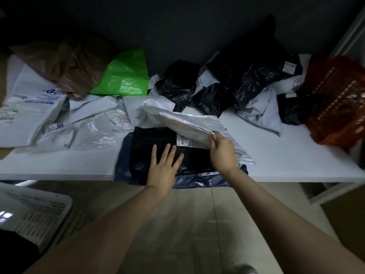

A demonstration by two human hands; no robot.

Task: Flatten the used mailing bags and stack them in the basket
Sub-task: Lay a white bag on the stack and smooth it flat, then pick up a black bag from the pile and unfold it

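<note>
Near left, below the table: a white slotted crate (39, 214). At the near edge of the white table (286, 159), a black bag (150, 143) lies flat on a navy bag (197, 181). The left hand (164, 167) presses on it, fingers straight and spread. The right hand (223, 151) pinches the edge of a white mailing bag (187, 123), raised over the black bag. Farther back: loose white bags (31, 107), a brown bag (69, 62), a green bag (124, 76) and crumpled black bags (246, 80). Far right: an orange basket (339, 107).

The left hand (165, 167) presses flat on a black bag (154, 147); the right hand (222, 150) pinches a white bag (189, 123).
</note>
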